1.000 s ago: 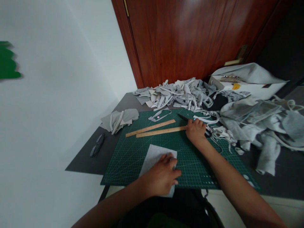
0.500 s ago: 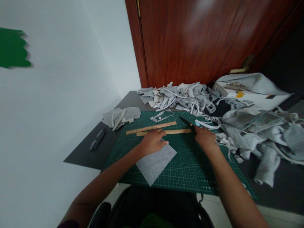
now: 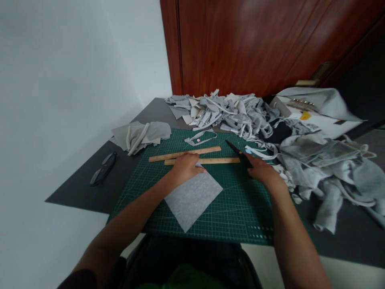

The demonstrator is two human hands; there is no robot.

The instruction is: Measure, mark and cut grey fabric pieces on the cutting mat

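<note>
A square piece of grey cloth (image 3: 194, 200) lies on the green cutting mat (image 3: 234, 216), one corner toward me. My left hand (image 3: 185, 168) is closed on its far corner, which shows between thumb and fingers. Just beyond that hand lie two wooden rulers, an upper ruler (image 3: 207, 151) set at a slant and a lower ruler (image 3: 222, 161) partly behind my fingers. My right hand (image 3: 263, 170) grips the handles of black scissors (image 3: 233, 147). Their blades look closed and point away to the left, low over the mat.
Grey scraps (image 3: 222, 112) are heaped along the back by the wooden door (image 3: 255, 48). More cloth (image 3: 333, 172) is piled on the right, before a white box (image 3: 327, 116). On the left are folded cloth (image 3: 144, 136) and glasses (image 3: 103, 168). A thin strap loop (image 3: 201, 138) lies behind the rulers.
My left fingers have drawn together on the cloth's far corner, lifting it slightly. My right hand keeps hold of the scissors. The view has tilted down and shifted a little.
</note>
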